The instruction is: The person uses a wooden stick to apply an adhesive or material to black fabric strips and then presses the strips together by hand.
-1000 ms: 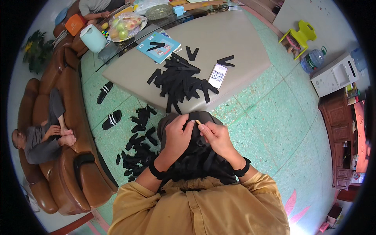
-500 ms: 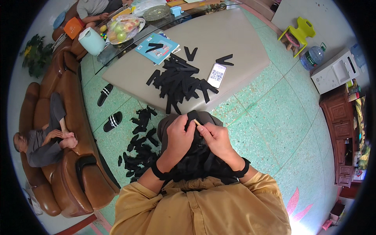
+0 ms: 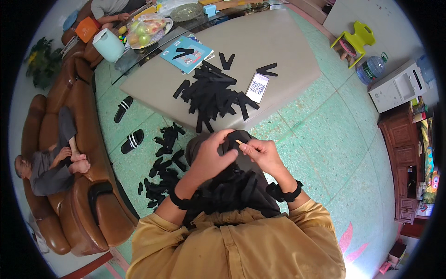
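Over my lap, my right hand pinches a short, thin, light wooden-looking stick between thumb and fingers. The stick lies against a small black fabric piece. At the left side of that piece is my left hand, its thumb spread away from its fingers and the fingertips at the fabric's edge. More dark fabric lies bunched on my lap. A heap of black V-shaped strips covers the near part of the grey padded surface in front of me.
A phone and a blue booklet rest on the padded surface. Small black pieces and slippers lie on the floor to the left. Someone sits on the brown sofa; a water dispenser stands at right.
My left thumb has lifted away from the black piece and the left hand has opened. My right hand has shifted slightly right, still pinching the stick.
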Available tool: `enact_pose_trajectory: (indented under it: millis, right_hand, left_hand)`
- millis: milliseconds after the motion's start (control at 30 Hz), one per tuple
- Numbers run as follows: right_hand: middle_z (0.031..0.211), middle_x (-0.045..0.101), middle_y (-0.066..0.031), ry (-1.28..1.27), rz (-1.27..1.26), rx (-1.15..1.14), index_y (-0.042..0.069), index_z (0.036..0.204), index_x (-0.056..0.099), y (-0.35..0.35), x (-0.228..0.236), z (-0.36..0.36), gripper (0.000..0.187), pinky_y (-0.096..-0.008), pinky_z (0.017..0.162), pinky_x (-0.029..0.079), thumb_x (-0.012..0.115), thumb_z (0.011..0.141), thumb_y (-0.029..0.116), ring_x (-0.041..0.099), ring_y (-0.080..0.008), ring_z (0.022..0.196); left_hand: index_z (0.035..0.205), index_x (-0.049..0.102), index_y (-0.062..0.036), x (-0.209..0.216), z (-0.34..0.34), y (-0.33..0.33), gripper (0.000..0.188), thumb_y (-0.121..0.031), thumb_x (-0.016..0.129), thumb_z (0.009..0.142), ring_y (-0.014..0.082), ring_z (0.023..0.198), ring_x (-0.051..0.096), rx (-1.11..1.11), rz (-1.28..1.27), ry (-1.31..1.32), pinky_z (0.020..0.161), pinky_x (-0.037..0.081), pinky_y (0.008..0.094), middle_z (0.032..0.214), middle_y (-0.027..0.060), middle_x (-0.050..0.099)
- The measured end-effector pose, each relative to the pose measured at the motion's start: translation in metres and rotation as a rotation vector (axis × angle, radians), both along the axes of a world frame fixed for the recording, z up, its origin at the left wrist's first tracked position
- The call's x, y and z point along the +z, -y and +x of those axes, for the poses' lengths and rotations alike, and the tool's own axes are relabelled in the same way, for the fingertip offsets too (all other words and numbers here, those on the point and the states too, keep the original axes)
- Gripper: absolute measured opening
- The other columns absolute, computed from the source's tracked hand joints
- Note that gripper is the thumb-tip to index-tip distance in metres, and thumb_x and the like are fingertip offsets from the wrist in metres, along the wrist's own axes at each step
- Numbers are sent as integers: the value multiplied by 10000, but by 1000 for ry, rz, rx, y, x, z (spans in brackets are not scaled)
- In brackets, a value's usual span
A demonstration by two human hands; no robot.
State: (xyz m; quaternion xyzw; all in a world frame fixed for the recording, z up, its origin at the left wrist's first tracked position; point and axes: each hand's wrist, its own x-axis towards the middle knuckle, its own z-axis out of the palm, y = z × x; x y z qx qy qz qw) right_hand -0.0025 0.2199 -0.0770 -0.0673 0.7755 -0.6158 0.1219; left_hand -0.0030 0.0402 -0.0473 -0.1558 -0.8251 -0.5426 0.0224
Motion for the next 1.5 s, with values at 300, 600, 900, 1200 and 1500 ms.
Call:
enact_pose_trajectory:
  millis: [300, 600, 900, 1200, 1500]
  right_hand:
    - [565, 502, -185, -300, 229, -85, -12, 668, 528, 17, 8, 13, 285, -379, 464, 393, 611, 846, 194, 473, -362, 504]
    - [579, 529, -174, -661, 499, -50, 17, 649, 481, 22, 2, 13, 274, -410, 463, 410, 585, 855, 164, 522, -367, 519]
    - [495, 473, -41, -143, -16, -189, -7, 700, 560, 20, -1, 18, 276, -257, 423, 354, 580, 885, 197, 424, -86, 438]
    - [521, 444, -114, -259, 167, -149, -13, 710, 549, 17, 13, 21, 270, -294, 435, 355, 613, 857, 205, 427, -124, 462]
    - [541, 498, -49, 137, 152, 91, 0, 754, 598, -23, 39, 27, 218, -257, 488, 373, 638, 838, 198, 435, -84, 519]
  left_hand:
    - [869, 655, 26, -5, -9, 2, 193, -158, 602, 847, 69, 573, 548, 193, 217, 334, 529, 441, 212, 629, 35, 602]
    - [829, 643, 42, -7, -14, 0, 154, -104, 596, 840, 43, 578, 519, 179, 65, 274, 531, 416, 193, 653, -9, 587]
    - [1137, 518, -8, -10, -3, -1, 337, -35, 602, 811, 74, 860, 545, -92, 357, 259, 742, 429, 213, 954, 28, 587]
    - [890, 627, 41, -7, -3, -5, 156, -108, 607, 849, 39, 673, 528, 236, 275, 131, 603, 433, 199, 723, 11, 620]
    - [929, 623, 19, -5, -3, 0, 127, -83, 596, 859, 23, 671, 495, 244, 256, 143, 602, 411, 176, 739, -26, 580]
